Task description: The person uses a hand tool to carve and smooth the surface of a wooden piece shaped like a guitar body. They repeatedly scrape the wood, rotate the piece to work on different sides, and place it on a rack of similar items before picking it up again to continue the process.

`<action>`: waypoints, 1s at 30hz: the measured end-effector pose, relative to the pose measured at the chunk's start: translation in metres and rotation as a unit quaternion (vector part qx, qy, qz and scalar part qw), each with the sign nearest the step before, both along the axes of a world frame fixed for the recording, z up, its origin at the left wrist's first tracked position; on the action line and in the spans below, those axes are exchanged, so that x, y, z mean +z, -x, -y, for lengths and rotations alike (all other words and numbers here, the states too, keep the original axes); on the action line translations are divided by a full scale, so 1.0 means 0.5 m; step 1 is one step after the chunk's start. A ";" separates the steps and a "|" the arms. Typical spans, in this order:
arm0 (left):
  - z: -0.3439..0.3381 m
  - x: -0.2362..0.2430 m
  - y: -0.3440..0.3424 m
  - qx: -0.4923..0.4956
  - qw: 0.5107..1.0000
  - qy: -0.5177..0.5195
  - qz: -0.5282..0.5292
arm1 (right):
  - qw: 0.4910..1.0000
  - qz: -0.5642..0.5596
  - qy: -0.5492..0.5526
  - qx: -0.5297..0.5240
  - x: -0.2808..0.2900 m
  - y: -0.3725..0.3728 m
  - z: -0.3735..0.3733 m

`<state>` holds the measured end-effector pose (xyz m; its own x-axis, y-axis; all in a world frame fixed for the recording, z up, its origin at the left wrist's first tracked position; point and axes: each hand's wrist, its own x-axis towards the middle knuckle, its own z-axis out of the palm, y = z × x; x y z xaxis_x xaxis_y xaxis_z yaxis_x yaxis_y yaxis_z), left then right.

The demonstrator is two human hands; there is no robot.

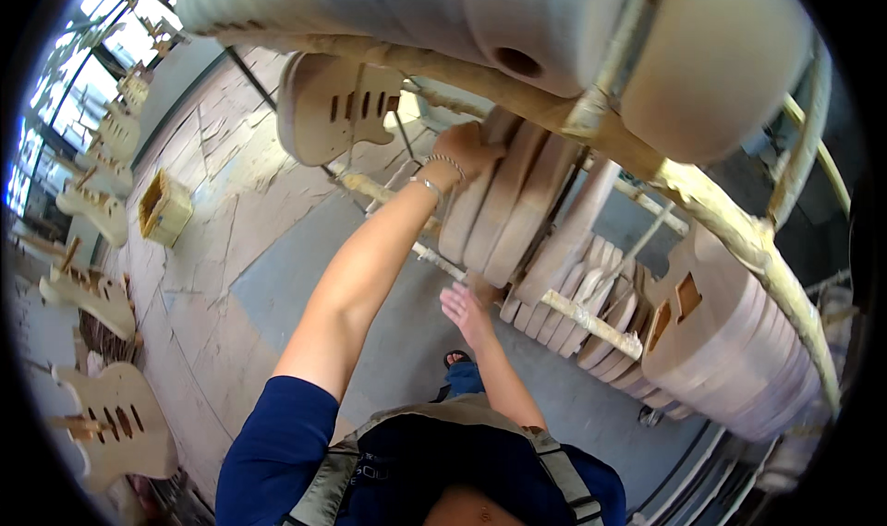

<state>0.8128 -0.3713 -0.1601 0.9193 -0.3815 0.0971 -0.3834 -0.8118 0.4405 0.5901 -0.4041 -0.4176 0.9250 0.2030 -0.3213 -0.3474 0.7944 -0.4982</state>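
Note:
My left hand (469,149) reaches to the middle rack, its fingers curled round the top edge of the leftmost pale wooden guitar body (473,207) in a group of several standing on edge. My right hand (467,312) hangs below them, palm turned sideways with fingers apart and holding nothing, beside the lower rail (436,263). Another guitar body (314,106) with cut-out slots rests to the left of my left hand. Further thinner bodies (577,304) stand in a row to the right.
A padded rack beam (711,210) crosses close overhead, carrying more bodies (702,36). Stacked bodies with square cavities (725,341) are at right. At left, guitar bodies (120,424) hang along a windowed wall, near a yellowish bin (164,210). My sandalled foot (455,360) shows below.

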 end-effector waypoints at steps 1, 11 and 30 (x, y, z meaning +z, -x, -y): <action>-0.017 0.003 0.024 -0.002 1.000 0.018 0.023 | 0.997 -0.008 -0.070 -0.028 -0.007 -0.028 -0.007; -0.384 -0.069 0.490 0.112 0.965 0.220 -0.087 | 0.958 0.030 -0.277 0.065 -0.185 -0.014 -0.143; -0.719 0.140 1.100 0.277 0.799 0.519 0.128 | 0.755 0.354 0.015 0.551 0.220 0.088 -0.495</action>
